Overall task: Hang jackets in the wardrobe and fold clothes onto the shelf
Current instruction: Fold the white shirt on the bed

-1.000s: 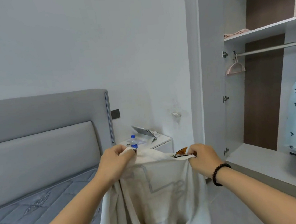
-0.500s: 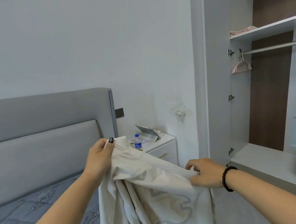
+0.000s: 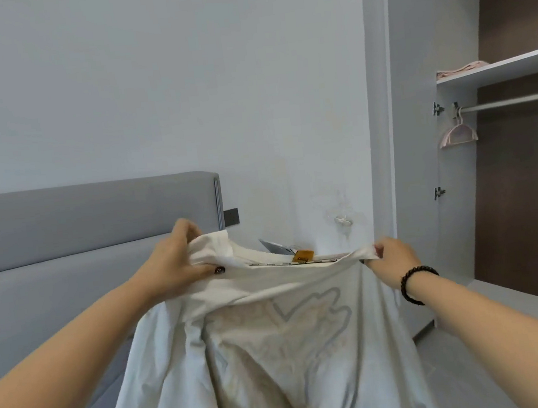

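Left hand and right hand each pinch a shoulder of the white T-shirt, stretched taut in open air between bed and wardrobe; pink hanger on the rail, folded pink garment on the shelf.

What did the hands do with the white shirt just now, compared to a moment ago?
The right hand came back up and out to the right, so the white shirt is pulled flat again with its neck label showing. Half a second ago that hand was lower and the cloth sagged. The left hand stayed high, gripping the other shoulder. Both hands kept hold throughout. The pink hanger stayed on the rail.
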Tool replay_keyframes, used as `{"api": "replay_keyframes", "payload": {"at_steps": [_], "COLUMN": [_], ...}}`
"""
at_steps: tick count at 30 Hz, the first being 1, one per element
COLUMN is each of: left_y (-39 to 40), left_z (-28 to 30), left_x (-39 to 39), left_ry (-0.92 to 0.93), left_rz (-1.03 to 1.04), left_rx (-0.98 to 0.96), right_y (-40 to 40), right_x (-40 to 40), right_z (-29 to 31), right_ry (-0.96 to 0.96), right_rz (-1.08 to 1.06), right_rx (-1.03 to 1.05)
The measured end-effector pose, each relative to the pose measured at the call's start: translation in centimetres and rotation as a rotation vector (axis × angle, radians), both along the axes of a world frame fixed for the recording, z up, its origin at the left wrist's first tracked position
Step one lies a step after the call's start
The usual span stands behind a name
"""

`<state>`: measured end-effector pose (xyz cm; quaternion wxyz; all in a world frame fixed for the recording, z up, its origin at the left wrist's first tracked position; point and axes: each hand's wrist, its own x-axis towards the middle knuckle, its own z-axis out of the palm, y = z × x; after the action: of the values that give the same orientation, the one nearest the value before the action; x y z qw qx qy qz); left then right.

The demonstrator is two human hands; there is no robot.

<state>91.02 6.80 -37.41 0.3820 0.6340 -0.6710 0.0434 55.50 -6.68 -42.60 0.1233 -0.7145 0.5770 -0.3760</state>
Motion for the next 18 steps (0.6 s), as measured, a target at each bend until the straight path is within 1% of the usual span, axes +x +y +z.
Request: {"api": "replay_keyframes", "payload": {"at_steps": [2, 4, 5, 8, 10, 11, 12, 15, 16, 18], "left_y": [-0.7, -1.3, -1.6, -2.3, -2.8, -3.0, -3.1, -3.6, -3.8, -4.4], "left_z": [1.7, 3.5, 4.5, 7.9, 10.7, 12.2, 13.9, 19.2, 20.7, 23.0], "left_x": [0.7, 1.3, 1.6, 1.7, 1.4, 1.2, 0.8, -0.9, -1.8, -3.6], "left_ry": [-0.038, -0.123, -0.172, -0.307, -0.486, -0.530, -0.531, -0.423, -0.402, -0.397], "left_rz": [0.047, 0.095, 0.119, 0.169, 0.191, 0.201, 0.203, 0.191, 0.191, 0.217], "left_rx": [-0.088, -0.057, -0.015, 0.069, 0.035, -0.024, -0.104, -0.372, -0.427, -0.470], "right_y": [-0.8, -1.4, -1.6, -2.1, -2.3, -2.2, -2.1, -1.4, -1.1, -0.2], "right_x": [0.8, 1.5, 1.7, 1.7, 1.2, 0.9, 0.4, -1.6, -2.2, -3.6], "right_z": [2.4, 5.1, 6.6, 11.6, 15.4, 17.4, 19.5, 25.9, 27.7, 30.2], "right_ry": [-0.179, -0.244, -0.234, -0.126, -0.085, -0.082, -0.113, -0.332, -0.367, -0.367], "right_rz": [0.027, 0.048, 0.062, 0.098, 0.102, 0.096, 0.086, 0.046, 0.026, -0.001], "right_rx": [-0.011, -0.043, -0.060, -0.146, -0.211, -0.255, -0.308, -0.483, -0.520, -0.554]}}
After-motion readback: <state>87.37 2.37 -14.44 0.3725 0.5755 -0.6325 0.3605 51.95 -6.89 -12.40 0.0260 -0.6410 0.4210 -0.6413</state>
